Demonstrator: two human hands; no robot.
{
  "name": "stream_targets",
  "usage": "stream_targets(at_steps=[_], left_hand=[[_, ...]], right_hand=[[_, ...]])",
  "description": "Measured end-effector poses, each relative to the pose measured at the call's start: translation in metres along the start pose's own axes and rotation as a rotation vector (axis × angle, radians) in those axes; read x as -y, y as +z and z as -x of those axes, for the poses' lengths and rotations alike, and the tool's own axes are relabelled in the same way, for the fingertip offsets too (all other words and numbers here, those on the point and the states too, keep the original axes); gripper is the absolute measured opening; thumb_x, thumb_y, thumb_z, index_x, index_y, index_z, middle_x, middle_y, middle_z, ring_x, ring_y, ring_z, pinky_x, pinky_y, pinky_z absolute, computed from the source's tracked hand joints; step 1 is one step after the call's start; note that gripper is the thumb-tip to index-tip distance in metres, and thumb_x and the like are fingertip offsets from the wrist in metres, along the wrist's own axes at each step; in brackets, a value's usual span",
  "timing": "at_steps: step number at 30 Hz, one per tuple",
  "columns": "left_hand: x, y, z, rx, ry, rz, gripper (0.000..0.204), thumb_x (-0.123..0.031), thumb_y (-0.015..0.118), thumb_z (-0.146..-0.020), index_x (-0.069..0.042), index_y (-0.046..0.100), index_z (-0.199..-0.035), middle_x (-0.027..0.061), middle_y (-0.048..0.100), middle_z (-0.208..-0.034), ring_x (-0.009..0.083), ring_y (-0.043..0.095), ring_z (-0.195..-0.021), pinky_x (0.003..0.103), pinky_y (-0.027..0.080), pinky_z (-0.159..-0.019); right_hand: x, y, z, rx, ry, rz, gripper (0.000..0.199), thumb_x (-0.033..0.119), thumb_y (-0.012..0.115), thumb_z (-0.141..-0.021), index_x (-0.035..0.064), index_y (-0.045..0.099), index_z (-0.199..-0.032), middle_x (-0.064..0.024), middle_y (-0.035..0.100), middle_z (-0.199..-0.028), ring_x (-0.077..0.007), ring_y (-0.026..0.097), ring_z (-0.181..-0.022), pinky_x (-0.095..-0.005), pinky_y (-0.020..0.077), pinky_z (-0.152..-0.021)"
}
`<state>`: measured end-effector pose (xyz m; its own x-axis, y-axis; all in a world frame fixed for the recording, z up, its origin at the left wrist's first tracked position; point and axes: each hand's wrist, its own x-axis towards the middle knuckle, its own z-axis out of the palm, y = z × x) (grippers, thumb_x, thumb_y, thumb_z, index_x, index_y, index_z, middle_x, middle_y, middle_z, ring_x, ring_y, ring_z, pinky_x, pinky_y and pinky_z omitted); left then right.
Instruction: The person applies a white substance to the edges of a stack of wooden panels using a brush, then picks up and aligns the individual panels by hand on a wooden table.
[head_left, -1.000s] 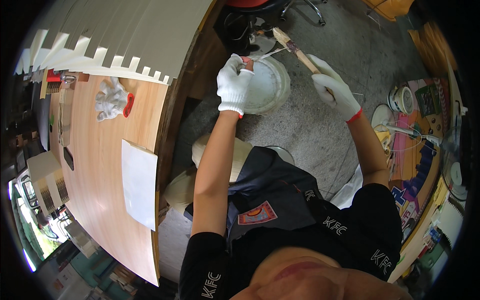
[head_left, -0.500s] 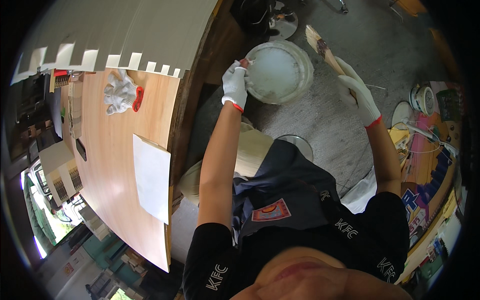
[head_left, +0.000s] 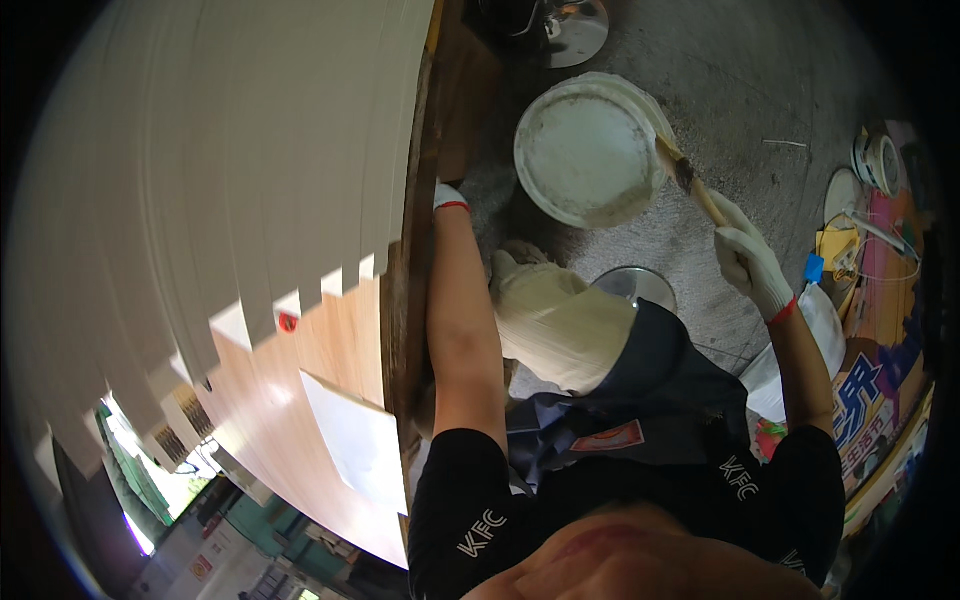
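One brush (head_left: 688, 178), one white bucket (head_left: 585, 152) on the floor (head_left: 760, 90).
Gloved right hand (head_left: 752, 262) grips the brush at the bucket's rim; left hand (head_left: 447, 197) at the bench (head_left: 340, 340) edge, grasp unclear.

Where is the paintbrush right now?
The wooden-handled paintbrush is in the right hand, upper right of the head view, its bristles at the round white bucket's rim.

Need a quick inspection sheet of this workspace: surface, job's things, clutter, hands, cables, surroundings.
Surface: wooden table with stacked white strips and a white sheet; grey concrete floor.
Job's things: white bucket on the floor; brush at its rim.
Clutter: colourful packaging and small tins at right.
Hands: right hand, gloved, grips the brush; left hand, gloved, at the table edge, mostly hidden.
Cables: nothing seen.
Surroundings: chair base at the top; green frame lower left.
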<state>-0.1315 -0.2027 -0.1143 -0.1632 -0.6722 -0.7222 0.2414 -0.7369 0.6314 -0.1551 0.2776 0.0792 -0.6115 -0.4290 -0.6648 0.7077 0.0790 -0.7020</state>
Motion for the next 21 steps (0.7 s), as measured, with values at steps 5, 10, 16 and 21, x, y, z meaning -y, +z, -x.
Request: stream_targets(at_steps=[5,10,16,21], left_hand=[[-0.005,-0.009,-0.029,-0.053,0.067,-0.054,0.018,-0.027,0.060,-0.103,-0.013,0.057,-0.115,0.0039,0.058,-0.102,0.0207,0.052,-0.087,0.036,0.052,-0.073],[-0.006,-0.030,-0.039,-0.143,0.162,-0.150,0.026,-0.027,0.061,-0.102,-0.013,0.054,-0.123,0.0068,0.056,-0.112,0.0247,0.052,-0.098,0.039,0.052,-0.080],[0.002,-0.052,-0.030,-0.298,0.303,-0.362,0.037,-0.026,0.063,-0.100,-0.012,0.050,-0.132,0.0103,0.054,-0.124,0.0294,0.052,-0.111,0.042,0.053,-0.088],[0.014,-0.081,-0.007,-0.216,0.195,-0.464,0.047,-0.026,0.065,-0.099,-0.011,0.046,-0.140,0.0131,0.052,-0.133,0.0333,0.052,-0.122,0.046,0.053,-0.095]], right_hand=[[-0.016,0.000,0.000,-0.056,0.101,0.014,0.073,0.030,0.063,-0.096,0.0014,0.034,-0.156,0.0074,0.038,-0.058,-0.0021,0.031,-0.039,-0.0209,0.0223,-0.035],[-0.012,0.003,-0.003,-0.067,0.071,0.015,0.073,0.029,0.063,-0.096,0.0014,0.034,-0.156,0.0071,0.039,-0.059,-0.0023,0.031,-0.039,-0.0206,0.0222,-0.035],[-0.007,0.011,-0.013,-0.031,0.068,0.017,0.070,0.027,0.061,-0.097,0.0021,0.034,-0.156,0.0065,0.039,-0.059,-0.0020,0.030,-0.039,-0.0202,0.0224,-0.034],[-0.012,0.016,-0.016,0.022,0.091,-0.036,0.069,0.025,0.060,-0.097,0.0029,0.034,-0.157,0.0059,0.040,-0.058,-0.0026,0.029,-0.038,-0.0210,0.0221,-0.034]])
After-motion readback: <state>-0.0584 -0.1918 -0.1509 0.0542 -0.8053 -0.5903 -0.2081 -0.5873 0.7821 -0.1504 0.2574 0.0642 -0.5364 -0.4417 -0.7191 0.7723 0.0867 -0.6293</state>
